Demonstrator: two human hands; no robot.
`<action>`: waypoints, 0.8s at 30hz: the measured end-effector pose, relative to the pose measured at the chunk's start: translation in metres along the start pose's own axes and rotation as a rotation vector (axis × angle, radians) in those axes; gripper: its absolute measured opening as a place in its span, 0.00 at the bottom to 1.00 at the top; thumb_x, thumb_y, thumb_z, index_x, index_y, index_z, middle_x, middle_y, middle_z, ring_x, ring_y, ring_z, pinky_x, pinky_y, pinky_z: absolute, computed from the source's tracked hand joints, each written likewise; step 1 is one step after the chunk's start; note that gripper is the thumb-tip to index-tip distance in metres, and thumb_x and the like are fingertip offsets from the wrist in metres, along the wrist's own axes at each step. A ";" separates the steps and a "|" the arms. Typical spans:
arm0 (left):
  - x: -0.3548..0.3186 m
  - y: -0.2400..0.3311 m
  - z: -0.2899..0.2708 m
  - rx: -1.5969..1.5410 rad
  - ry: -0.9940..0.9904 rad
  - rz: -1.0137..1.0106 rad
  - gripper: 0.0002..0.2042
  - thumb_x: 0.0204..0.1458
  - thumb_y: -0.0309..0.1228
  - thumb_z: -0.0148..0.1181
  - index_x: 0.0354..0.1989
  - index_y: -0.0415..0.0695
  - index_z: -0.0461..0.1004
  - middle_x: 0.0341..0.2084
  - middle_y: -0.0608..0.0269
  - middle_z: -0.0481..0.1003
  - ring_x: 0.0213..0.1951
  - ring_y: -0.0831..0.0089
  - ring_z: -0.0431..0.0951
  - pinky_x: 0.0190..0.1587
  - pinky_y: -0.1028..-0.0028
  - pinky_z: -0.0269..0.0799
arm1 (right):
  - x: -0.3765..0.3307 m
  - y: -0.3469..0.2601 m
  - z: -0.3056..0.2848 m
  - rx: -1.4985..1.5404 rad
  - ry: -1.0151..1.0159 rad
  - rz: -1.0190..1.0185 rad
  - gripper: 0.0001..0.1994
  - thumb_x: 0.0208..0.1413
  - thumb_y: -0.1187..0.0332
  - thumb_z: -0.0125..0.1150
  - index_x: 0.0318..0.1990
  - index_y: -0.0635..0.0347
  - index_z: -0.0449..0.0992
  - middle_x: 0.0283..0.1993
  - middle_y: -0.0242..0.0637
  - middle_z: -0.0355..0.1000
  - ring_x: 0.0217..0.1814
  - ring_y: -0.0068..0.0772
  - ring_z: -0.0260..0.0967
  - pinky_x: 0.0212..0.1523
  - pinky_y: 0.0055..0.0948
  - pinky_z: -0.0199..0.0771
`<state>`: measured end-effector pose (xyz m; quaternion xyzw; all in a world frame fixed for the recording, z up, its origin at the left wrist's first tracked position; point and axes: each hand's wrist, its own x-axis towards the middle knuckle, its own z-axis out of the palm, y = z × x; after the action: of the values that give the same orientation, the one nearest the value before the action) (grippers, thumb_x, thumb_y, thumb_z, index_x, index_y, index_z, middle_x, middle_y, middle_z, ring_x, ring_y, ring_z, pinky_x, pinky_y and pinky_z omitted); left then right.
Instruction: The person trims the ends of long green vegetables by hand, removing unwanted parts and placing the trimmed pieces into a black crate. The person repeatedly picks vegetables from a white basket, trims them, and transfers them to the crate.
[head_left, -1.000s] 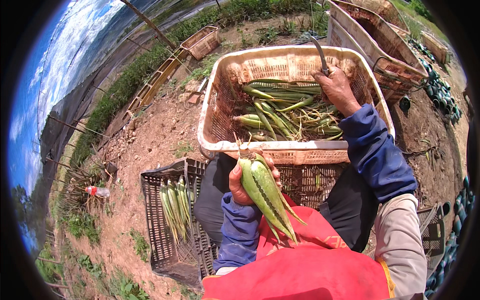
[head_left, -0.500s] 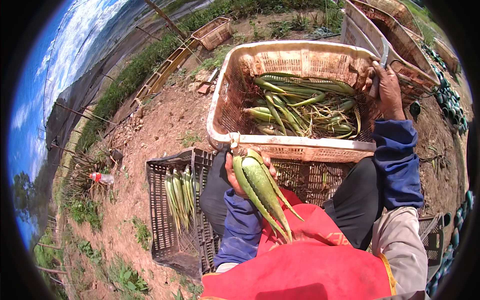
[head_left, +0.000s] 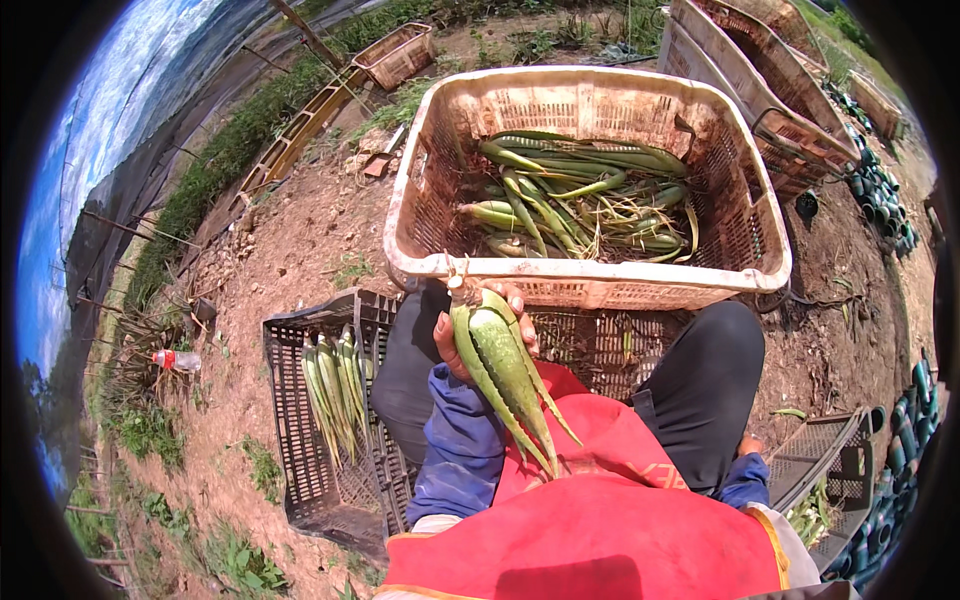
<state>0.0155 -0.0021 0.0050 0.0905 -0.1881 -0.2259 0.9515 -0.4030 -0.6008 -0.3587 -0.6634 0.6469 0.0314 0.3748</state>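
My left hand (head_left: 446, 345) is closed around the base of an aloe plant (head_left: 497, 345). Its thick green toothed leaves hang down toward my red apron (head_left: 600, 500), and a pale cut root stub points up. Only a small part of my right hand (head_left: 749, 445) shows, low beside my right knee; its fingers are hidden. Straight ahead, a large dirt-stained crate (head_left: 600, 275) holds a pile of aloe leaves (head_left: 570, 190). In a black crate (head_left: 285, 430) to my left stands a bunch of trimmed aloe leaves (head_left: 335, 390).
Stacked crates (head_left: 760, 90) stand at the far right. A black crate (head_left: 825, 500) with plant scraps sits by my right side, near a pile of dark teal curved pieces (head_left: 900, 470). A bottle with a red cap (head_left: 178, 360) lies on the dirt at left.
My right hand, which held a knife at the large crate's right rim, has dropped down to my right side, mostly out of sight. The left hand keeps the aloe plant. The view shifted slightly.
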 end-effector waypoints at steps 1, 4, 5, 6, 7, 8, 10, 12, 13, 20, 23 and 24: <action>-0.001 0.001 0.003 0.008 0.028 0.008 0.38 0.59 0.61 0.54 0.60 0.34 0.59 0.50 0.44 0.63 0.43 0.47 0.78 0.43 0.50 0.83 | 0.005 0.018 0.004 -0.138 0.029 -0.081 0.19 0.65 0.54 0.53 0.44 0.64 0.77 0.42 0.54 0.76 0.40 0.51 0.76 0.36 0.46 0.76; -0.002 0.009 0.013 0.034 0.039 -0.041 0.38 0.60 0.60 0.54 0.60 0.33 0.59 0.48 0.42 0.65 0.43 0.45 0.79 0.42 0.50 0.83 | -0.003 -0.017 -0.014 -0.593 0.103 -0.243 0.28 0.66 0.46 0.51 0.52 0.65 0.80 0.52 0.63 0.76 0.54 0.58 0.74 0.53 0.47 0.74; -0.003 0.012 0.016 0.042 0.063 -0.067 0.37 0.60 0.59 0.54 0.60 0.33 0.60 0.48 0.39 0.68 0.45 0.43 0.79 0.43 0.48 0.84 | -0.006 -0.067 -0.038 -0.038 0.064 -0.064 0.22 0.65 0.51 0.58 0.52 0.61 0.79 0.49 0.54 0.77 0.42 0.48 0.77 0.39 0.43 0.77; -0.002 0.015 0.019 0.071 0.063 -0.083 0.37 0.60 0.58 0.54 0.61 0.34 0.60 0.48 0.38 0.69 0.46 0.43 0.80 0.43 0.49 0.84 | -0.021 -0.120 -0.055 0.424 0.077 -0.059 0.18 0.63 0.55 0.63 0.52 0.58 0.76 0.45 0.41 0.76 0.34 0.34 0.75 0.28 0.32 0.73; -0.001 0.018 0.022 0.111 0.067 -0.098 0.36 0.60 0.57 0.53 0.62 0.35 0.61 0.49 0.37 0.70 0.46 0.42 0.80 0.43 0.50 0.85 | -0.042 -0.183 -0.071 0.680 0.113 -0.237 0.18 0.65 0.54 0.61 0.53 0.56 0.75 0.42 0.34 0.75 0.33 0.28 0.73 0.29 0.28 0.72; 0.002 0.019 0.024 0.153 0.070 -0.112 0.36 0.59 0.57 0.53 0.63 0.36 0.61 0.50 0.35 0.71 0.47 0.42 0.81 0.43 0.51 0.85 | -0.068 -0.249 -0.088 0.792 0.119 -0.434 0.17 0.66 0.54 0.61 0.54 0.54 0.75 0.42 0.30 0.75 0.32 0.26 0.72 0.30 0.27 0.72; 0.006 0.019 0.029 0.158 0.068 -0.126 0.35 0.60 0.56 0.54 0.63 0.37 0.61 0.49 0.35 0.73 0.47 0.41 0.81 0.44 0.52 0.85 | -0.138 -0.376 -0.114 0.953 0.040 -0.722 0.14 0.67 0.56 0.61 0.50 0.57 0.79 0.33 0.25 0.72 0.29 0.18 0.68 0.30 0.21 0.71; 0.010 0.018 0.034 0.183 0.084 -0.134 0.35 0.60 0.56 0.54 0.64 0.38 0.61 0.48 0.36 0.73 0.47 0.41 0.81 0.44 0.52 0.85 | -0.223 -0.474 -0.111 0.940 -0.135 -1.065 0.15 0.69 0.59 0.59 0.47 0.63 0.81 0.30 0.24 0.72 0.28 0.15 0.66 0.30 0.19 0.69; 0.013 0.017 0.037 0.190 0.089 -0.150 0.35 0.60 0.57 0.53 0.65 0.40 0.60 0.49 0.37 0.73 0.48 0.42 0.81 0.45 0.53 0.85 | -0.268 -0.507 -0.102 0.870 -0.342 -1.170 0.14 0.70 0.61 0.58 0.47 0.65 0.81 0.30 0.25 0.72 0.28 0.15 0.66 0.31 0.18 0.68; 0.028 0.001 0.053 0.662 0.096 -0.165 0.49 0.52 0.74 0.48 0.67 0.39 0.60 0.47 0.41 0.75 0.41 0.54 0.82 0.39 0.60 0.82 | -0.503 -0.590 0.015 -0.200 -0.974 -1.863 0.33 0.56 0.40 0.64 0.51 0.67 0.78 0.42 0.54 0.76 0.45 0.55 0.75 0.46 0.45 0.74; 0.022 -0.007 0.053 0.679 0.257 -0.100 0.54 0.47 0.82 0.40 0.62 0.40 0.64 0.36 0.42 0.78 0.32 0.55 0.81 0.35 0.61 0.80 | -0.529 -0.589 0.050 -0.037 -0.971 -1.872 0.27 0.55 0.43 0.69 0.35 0.66 0.79 0.29 0.48 0.73 0.33 0.51 0.75 0.36 0.44 0.72; 0.020 -0.005 0.051 0.647 0.263 -0.133 0.53 0.47 0.83 0.40 0.61 0.40 0.66 0.34 0.42 0.77 0.31 0.55 0.81 0.35 0.61 0.80 | -0.527 -0.591 0.055 -0.063 -1.006 -1.833 0.27 0.55 0.44 0.69 0.32 0.66 0.79 0.27 0.47 0.72 0.31 0.50 0.74 0.34 0.44 0.71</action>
<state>0.0094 -0.0203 0.0567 0.4278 -0.1194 -0.2023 0.8728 0.0580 -0.2005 0.1495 -0.8197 -0.3358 0.0245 0.4634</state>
